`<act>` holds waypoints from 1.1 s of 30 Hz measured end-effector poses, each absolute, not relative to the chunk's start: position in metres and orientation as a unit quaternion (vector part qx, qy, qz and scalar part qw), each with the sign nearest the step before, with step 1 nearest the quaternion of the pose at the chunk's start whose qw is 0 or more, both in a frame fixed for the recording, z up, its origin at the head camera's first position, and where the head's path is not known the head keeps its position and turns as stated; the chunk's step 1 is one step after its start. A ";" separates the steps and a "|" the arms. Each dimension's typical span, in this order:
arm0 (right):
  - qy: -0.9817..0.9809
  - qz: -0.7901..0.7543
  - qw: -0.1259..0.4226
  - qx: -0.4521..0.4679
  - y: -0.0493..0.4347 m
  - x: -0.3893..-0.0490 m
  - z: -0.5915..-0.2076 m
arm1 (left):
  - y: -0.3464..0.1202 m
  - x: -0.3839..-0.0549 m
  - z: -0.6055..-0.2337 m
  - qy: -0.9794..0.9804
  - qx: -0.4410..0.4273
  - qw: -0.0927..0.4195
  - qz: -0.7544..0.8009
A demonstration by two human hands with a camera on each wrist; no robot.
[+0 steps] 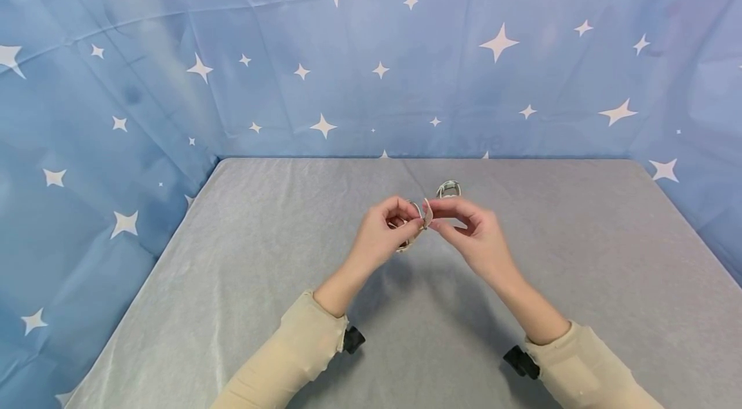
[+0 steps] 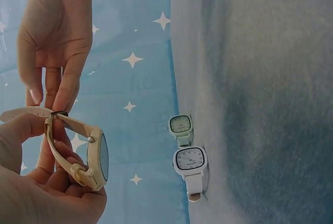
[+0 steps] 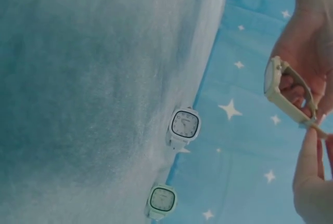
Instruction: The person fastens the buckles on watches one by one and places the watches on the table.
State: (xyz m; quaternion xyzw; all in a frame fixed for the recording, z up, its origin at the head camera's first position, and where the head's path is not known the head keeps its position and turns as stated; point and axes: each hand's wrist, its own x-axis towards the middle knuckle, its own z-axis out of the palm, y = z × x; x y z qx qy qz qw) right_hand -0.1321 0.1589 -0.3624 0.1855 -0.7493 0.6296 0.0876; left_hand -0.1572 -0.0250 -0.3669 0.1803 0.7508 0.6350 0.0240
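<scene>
A cream wristwatch (image 2: 96, 159) is held up above the table, its strap curved into a loop with the tail at the buckle (image 2: 59, 114). My left hand (image 1: 385, 228) holds the watch by its strap, fingers curled inside the loop and thumb near the buckle. From the other side, my right hand (image 1: 472, 228) pinches the strap end (image 1: 428, 212) between thumb and fingertips. The right wrist view shows the watch case (image 3: 271, 78) on its side, dial facing away from the palm.
A mint green watch (image 2: 181, 125) and a white watch (image 2: 190, 159) lie side by side on the grey cloth-covered table (image 1: 290, 203), beyond my hands. Behind the table hangs a blue curtain (image 1: 406, 42) with white stars. Black wrist cameras (image 1: 353, 339) sit at both cream sleeves (image 1: 301, 344).
</scene>
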 end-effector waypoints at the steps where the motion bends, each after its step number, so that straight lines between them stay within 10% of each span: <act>1: -0.747 0.631 0.088 0.191 0.159 -0.133 -0.363 | -0.025 -0.157 -0.367 0.751 0.182 0.024 0.634; 33: -0.781 0.600 0.074 0.158 0.163 -0.135 -0.366 | -0.022 -0.156 -0.361 0.819 0.183 0.019 0.543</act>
